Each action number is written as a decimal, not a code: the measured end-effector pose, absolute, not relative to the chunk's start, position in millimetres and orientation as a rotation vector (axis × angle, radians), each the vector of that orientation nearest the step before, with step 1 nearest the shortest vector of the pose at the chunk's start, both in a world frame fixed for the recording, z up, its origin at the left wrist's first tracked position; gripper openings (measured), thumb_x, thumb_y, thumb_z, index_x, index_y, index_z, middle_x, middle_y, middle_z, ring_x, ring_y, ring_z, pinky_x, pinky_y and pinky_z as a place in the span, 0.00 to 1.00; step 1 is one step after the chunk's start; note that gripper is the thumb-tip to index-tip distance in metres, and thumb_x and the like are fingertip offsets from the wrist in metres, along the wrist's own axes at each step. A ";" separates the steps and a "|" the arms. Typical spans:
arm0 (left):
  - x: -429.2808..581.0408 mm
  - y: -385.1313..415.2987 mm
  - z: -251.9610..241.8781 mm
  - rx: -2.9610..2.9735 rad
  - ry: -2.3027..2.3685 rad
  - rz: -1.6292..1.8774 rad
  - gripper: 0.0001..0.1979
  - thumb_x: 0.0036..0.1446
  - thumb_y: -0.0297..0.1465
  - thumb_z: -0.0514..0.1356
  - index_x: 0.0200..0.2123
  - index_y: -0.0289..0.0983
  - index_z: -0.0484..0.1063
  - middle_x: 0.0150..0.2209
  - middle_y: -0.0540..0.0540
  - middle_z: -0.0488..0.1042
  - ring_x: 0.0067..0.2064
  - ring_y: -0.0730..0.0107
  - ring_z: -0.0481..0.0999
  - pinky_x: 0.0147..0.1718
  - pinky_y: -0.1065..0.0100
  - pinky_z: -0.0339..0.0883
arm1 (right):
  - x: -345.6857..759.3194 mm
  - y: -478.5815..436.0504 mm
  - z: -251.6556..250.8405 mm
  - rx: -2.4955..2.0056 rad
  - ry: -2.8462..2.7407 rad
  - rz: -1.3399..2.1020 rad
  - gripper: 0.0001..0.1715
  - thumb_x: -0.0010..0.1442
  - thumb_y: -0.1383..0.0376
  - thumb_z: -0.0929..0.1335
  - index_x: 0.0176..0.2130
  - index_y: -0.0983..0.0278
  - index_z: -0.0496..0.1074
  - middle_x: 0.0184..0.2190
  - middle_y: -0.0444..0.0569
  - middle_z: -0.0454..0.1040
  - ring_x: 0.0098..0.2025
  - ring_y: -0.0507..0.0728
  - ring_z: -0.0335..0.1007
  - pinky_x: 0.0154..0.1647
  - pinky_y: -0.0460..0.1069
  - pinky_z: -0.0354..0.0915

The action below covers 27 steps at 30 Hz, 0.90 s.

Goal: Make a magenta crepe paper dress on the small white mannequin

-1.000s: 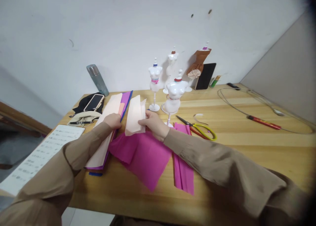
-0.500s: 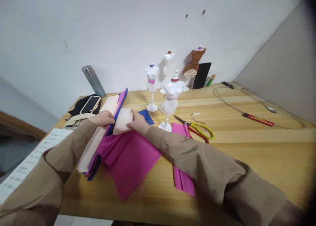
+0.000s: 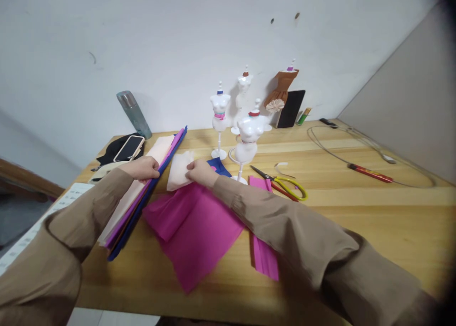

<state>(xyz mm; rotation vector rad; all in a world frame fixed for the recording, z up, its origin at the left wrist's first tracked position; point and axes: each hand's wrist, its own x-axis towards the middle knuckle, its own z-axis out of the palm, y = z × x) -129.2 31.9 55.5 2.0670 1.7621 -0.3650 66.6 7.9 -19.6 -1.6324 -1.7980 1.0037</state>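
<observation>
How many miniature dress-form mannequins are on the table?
4: nearest one, one left of it, one behind, and a brown-dressed one by the wall.

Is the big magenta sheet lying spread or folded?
Mostly spread: the magenta sheet lies flat on the table, one flap doubled over at its left.

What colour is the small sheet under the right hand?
Pale peach small sheet, under the right hand; head view.

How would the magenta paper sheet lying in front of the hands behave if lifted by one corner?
The magenta paper sheet looks thin and creased, with a fold along one side, so it would probably droop and feel very light. It lies loose on the table, so a push would likely slide or crumple it.
</observation>
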 end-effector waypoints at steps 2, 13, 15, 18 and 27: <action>-123.7 31.3 57.0 2.143 1.745 -0.416 0.08 0.46 0.26 0.56 0.18 0.38 0.61 0.14 0.51 0.67 0.20 0.70 0.72 0.21 0.73 0.62 | 55.1 8.8 -16.4 -1.626 -1.887 1.028 0.20 0.66 0.59 0.68 0.55 0.65 0.69 0.53 0.53 0.72 0.50 0.60 0.72 0.49 0.59 0.72; -98.3 31.9 42.0 2.416 1.669 -0.572 0.07 0.46 0.32 0.57 0.19 0.39 0.67 0.16 0.49 0.68 0.27 0.64 0.73 0.26 0.69 0.59 | 52.6 23.7 -21.8 -1.466 -2.149 0.942 0.21 0.66 0.58 0.68 0.55 0.65 0.69 0.54 0.53 0.71 0.50 0.60 0.72 0.49 0.59 0.72; -96.3 32.7 33.0 2.462 1.639 -0.601 0.06 0.46 0.33 0.58 0.20 0.38 0.68 0.20 0.47 0.71 0.29 0.63 0.74 0.27 0.69 0.59 | 61.7 18.8 -17.0 -1.448 -2.166 0.839 0.20 0.66 0.62 0.68 0.56 0.65 0.69 0.55 0.55 0.71 0.53 0.61 0.71 0.52 0.60 0.70; -96.7 32.6 22.2 2.512 1.579 -0.632 0.10 0.49 0.37 0.60 0.22 0.38 0.71 0.26 0.44 0.76 0.33 0.61 0.75 0.31 0.68 0.61 | 81.8 -7.0 -8.1 -1.388 -2.227 0.706 0.24 0.60 0.77 0.65 0.56 0.72 0.69 0.56 0.63 0.70 0.59 0.64 0.67 0.59 0.58 0.65; -77.7 -12.7 33.1 2.572 1.416 -0.501 0.29 0.62 0.52 0.46 0.25 0.37 0.73 0.26 0.43 0.75 0.32 0.62 0.75 0.30 0.66 0.60 | 154.4 -118.5 -19.7 -0.885 -2.565 0.408 0.22 0.62 0.76 0.61 0.52 0.68 0.73 0.57 0.60 0.73 0.59 0.61 0.69 0.56 0.54 0.70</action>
